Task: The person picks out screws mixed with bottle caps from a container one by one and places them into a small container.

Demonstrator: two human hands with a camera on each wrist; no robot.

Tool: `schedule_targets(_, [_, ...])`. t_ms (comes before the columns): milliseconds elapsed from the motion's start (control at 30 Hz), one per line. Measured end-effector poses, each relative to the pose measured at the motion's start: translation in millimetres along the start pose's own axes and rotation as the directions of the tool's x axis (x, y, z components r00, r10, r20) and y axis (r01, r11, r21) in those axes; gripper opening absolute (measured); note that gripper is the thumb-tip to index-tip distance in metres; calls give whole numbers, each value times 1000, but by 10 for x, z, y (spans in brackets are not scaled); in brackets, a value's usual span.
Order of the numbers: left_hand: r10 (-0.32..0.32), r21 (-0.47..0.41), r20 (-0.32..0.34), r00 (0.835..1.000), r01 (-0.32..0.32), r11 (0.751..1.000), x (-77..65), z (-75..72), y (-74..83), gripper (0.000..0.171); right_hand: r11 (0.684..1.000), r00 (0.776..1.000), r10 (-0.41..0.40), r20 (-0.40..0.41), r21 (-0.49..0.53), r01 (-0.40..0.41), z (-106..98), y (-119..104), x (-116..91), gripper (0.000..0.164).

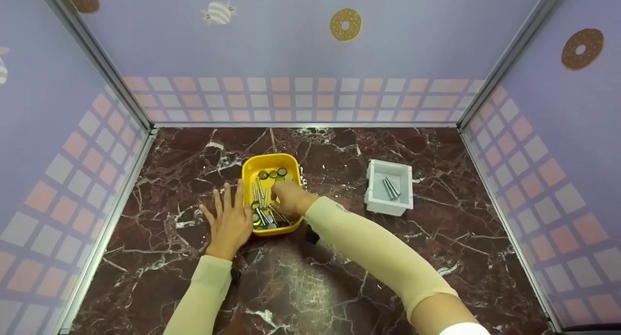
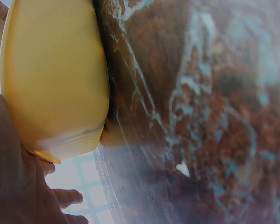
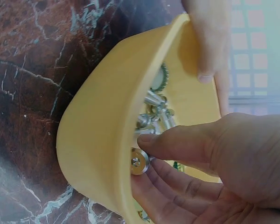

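In the head view a yellow box (image 1: 271,159) holds metal bolts (image 1: 260,192) and round caps (image 1: 273,174) mixed together. My right hand (image 1: 289,198) reaches into it from the right. The right wrist view shows its thumb and fingers pinching a bolt, whose round head (image 3: 136,161) with a socket hole faces the camera; the bolt's shank is hidden. Against the box's left side rests my left hand (image 1: 232,228), fingers straight and spread, thumb at the rim. From the left wrist, the box's smooth outer wall (image 2: 60,74) shows beside those fingers (image 2: 67,198).
To the right stands a small pale grey bin (image 1: 391,210) with several bolts (image 1: 390,187) lying in it. Both rest on a dark red marbled tabletop (image 1: 194,151). Lilac walls (image 1: 291,49) with a pink-and-white check band enclose the back and both sides.
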State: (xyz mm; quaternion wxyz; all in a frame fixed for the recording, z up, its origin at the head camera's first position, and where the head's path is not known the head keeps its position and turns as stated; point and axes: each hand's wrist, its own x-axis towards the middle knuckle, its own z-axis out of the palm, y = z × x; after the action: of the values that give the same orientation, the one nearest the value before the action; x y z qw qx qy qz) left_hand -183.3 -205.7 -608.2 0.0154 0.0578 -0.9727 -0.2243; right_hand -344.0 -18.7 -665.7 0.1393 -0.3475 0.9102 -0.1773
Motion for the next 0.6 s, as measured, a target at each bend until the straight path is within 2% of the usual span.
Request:
schedule_targets(33, [0,-1,1,1000,0,1000,-2,-1,-5,73,1000,1000,4,-10,-20,-4,-107,-123,-110,32])
schedule_targets(100, [0,-7,2,1000,0,1000,-11,-1,-14,73,999,1000,28,15,-19,-27,-261,-236,-205,34])
schedule_targets(200, [0,-3,9,1000,0,1000,-3,9,-21,74,1000,1000,20,-14,-14,-20,-432,-314,-333,38])
schedule_targets(233, [-2,-1,11,1000,2,1000,-4,12,-23,74,999,999,40,1,-5,-40,-521,-383,-394,39])
schedule_targets(267, [-2,-2,11,1000,2,1000,-5,14,-25,74,999,999,41,11,29,-41,-544,-348,-387,38])
schedule_targets(333, [0,-10,11,1000,1,1000,-7,17,-28,74,996,999,31,-7,78,-31,-686,-443,-528,36])
schedule_targets(433, [6,-24,9,1000,-6,1000,-2,14,-24,73,986,998,60,27,152,-63,-969,-679,-785,38])
schedule_targets(600, [12,-28,7,1000,-12,1000,3,1,-22,72,974,995,96,-4,209,-93,-1054,-734,-923,41])
